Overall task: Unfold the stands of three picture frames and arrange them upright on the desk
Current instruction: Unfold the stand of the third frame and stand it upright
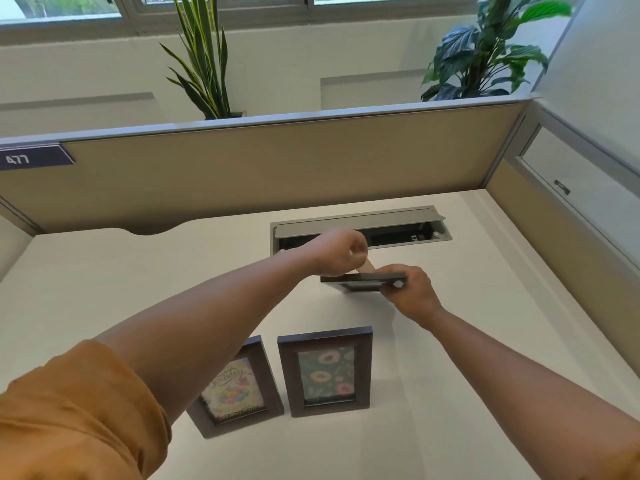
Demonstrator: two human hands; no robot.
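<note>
Two dark brown picture frames lie face up on the white desk: one with a colourful greeting picture, partly under my left forearm, and one with a donut pattern to its right. Farther back a third dark frame is held edge-on above the desk. My right hand grips its right end. My left hand pinches the frame's light-coloured stand, which sticks up from the frame's back.
An open grey cable tray is sunk into the desk just behind my hands. A beige partition closes the back and right side. Two potted plants stand behind the partition.
</note>
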